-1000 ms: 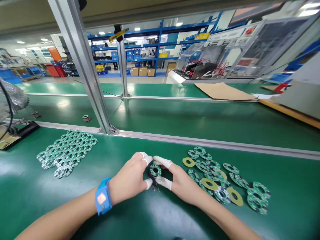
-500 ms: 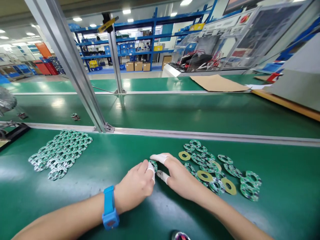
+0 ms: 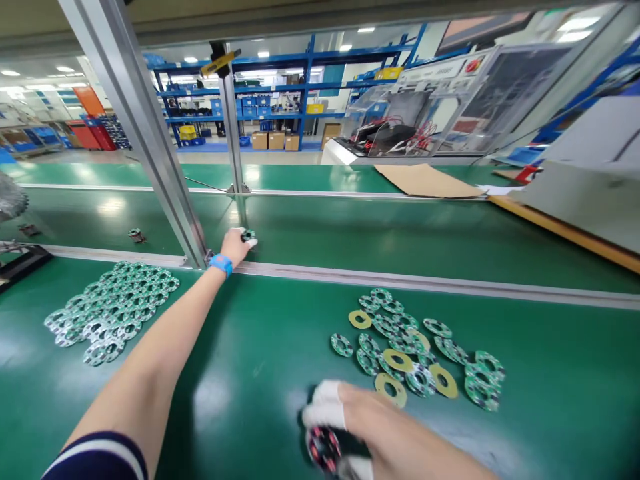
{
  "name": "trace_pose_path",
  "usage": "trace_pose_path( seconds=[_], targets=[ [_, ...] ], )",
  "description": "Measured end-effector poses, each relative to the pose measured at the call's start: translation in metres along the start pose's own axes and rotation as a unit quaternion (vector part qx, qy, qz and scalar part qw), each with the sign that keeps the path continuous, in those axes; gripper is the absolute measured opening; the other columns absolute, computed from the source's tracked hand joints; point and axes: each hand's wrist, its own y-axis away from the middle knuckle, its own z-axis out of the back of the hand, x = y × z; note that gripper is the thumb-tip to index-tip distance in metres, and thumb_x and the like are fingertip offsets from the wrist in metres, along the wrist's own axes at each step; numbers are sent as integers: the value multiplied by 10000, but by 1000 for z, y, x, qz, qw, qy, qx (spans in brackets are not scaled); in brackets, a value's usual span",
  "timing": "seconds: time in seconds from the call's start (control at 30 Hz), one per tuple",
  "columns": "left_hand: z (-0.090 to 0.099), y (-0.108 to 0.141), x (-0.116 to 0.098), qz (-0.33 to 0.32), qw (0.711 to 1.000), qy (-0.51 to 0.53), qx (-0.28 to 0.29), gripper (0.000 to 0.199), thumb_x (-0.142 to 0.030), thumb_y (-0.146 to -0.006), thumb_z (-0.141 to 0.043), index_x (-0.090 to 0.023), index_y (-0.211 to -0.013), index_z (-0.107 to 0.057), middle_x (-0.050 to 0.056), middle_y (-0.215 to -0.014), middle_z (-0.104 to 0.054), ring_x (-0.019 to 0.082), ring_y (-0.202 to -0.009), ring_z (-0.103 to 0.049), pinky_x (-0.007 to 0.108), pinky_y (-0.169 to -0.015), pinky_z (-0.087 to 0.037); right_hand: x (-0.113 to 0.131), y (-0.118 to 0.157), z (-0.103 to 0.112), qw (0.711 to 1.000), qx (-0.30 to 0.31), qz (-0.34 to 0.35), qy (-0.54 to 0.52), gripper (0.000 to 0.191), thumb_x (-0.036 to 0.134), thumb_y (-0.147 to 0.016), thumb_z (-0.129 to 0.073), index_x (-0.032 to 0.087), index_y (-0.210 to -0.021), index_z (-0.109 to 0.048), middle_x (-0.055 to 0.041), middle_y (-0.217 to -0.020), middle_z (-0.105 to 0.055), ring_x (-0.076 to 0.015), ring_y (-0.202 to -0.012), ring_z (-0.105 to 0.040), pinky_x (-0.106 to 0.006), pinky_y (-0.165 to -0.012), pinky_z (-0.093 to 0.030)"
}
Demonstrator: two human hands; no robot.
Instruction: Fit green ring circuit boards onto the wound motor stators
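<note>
the left hand reaches out past the metal rail, its fingers and thumb closed on a small green-topped stator, which sits at the fingertips, over the green strip beyond the rail; whether its underside touches that strip cannot be told. a blue wristband circles the wrist just behind these fingers, and a dark blue sleeve with a white stripe lies farther back along the arm. the right hand is much nearer the body, slightly blurred, with white finger cots on its fingers; these and the thumb grip a red-wound stator between them, its round face with pinkish-red windings turned upward. just beyond and to the right of the right fingers lies a loose spread of green ring-shaped circuit boards, some overlapping, mixed with yellow flat rings; one single ring board lies on the near side of the left fingers and straight beyond the right ones. left of the left fingers and closer to the body, overlapping rows of ring boards cover part of the green tabletop. farther left of those fingers, past the aluminium post, another small stator stands on the strip.
</note>
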Motion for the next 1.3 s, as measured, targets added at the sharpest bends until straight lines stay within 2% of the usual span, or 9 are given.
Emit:
trace_pose_path(
  seconds=[0.17,0.23,0.3,0.37,0.53,0.67,0.9,1.1,1.3],
  targets=[
    [1,16,14,8,1000,18,-22,543,-117,-684,-616,-54,-1199,-453,195,-1237,-478,282,-1150,-445,399,-979,-346,-23,-30,-6,995,-86,-54,-9,348,115,-687,-636,234,-1010,-588,-30,-945,-598,-177,-833,-567,-271,-717,-481],
    [-4,54,6,-51,992,69,89,680,-87,-635,-623,-128,-1279,-409,121,-1243,-515,219,-1093,-507,340,-950,-397,-33,-38,-12,989,-136,-61,-17,442,86,-717,-574,215,-1137,-535,-65,-1015,-600,-190,-870,-574,-308,-758,-486],
    [-8,93,-5,-123,937,163,283,795,-59,-601,-610,-167,-1343,-345,90,-1224,-553,196,-1037,-551,334,-917,-435,-38,-45,-18,980,-180,-76,-25,534,62,-732,-521,197,-1245,-460,-94,-1069,-597,-204,-913,-581,-344,-789,-491],
    [-11,121,-15,-150,901,210,347,842,-41,-600,-585,-181,-1378,-297,91,-1274,-522,203,-1099,-523,355,-967,-402,-39,-48,-22,973,-210,-90,-26,547,44,-749,-482,209,-1269,-442,-89,-1060,-606,-206,-931,-585,-365,-803,-496],
    [-18,141,-24,-151,906,243,311,832,-108,-645,-636,-198,-1391,-277,93,-1313,-491,227,-1155,-489,378,-995,-380,-34,-50,-21,961,-267,-66,28,521,91,-722,-577,237,-1217,-506,-82,-1053,-597,-224,-944,-572,-386,-793,-512],
    [-23,137,-21,-172,918,221,281,702,-131,-668,-672,-201,-1316,-410,77,-1206,-574,206,-1052,-551,338,-921,-434,-35,-51,-15,950,-298,51,73,256,124,-810,-521,243,-1001,-642,-58,-893,-652,-189,-828,-584,-310,-694,-513],
    [-24,138,-22,-213,932,175,237,305,-179,-713,-689,-167,-1014,-646,58,-987,-664,172,-917,-591,264,-831,-460,-24,-41,-23,929,-166,176,281,347,116,-907,-336,181,-823,-667,-60,-652,-647,-182,-684,-594,-267,-528,-474],
    [-32,141,-20,-185,935,204,223,399,-182,-697,-697,-188,-1087,-611,55,-1048,-657,182,-964,-587,293,-863,-462,-42,-27,7,961,-200,22,191,477,29,-763,-373,219,-1146,-586,-71,-1007,-679,-187,-859,-636,-313,-716,-532],
    [-20,138,-22,-163,936,193,245,652,42,-615,-517,-177,-1229,-497,73,-1241,-544,186,-1108,-517,306,-944,-429,-55,-25,27,941,-101,-93,309,360,-51,-623,-430,198,-744,-660,-85,-819,-653,-258,-808,-598,-382,-662,-501]
  ],
)
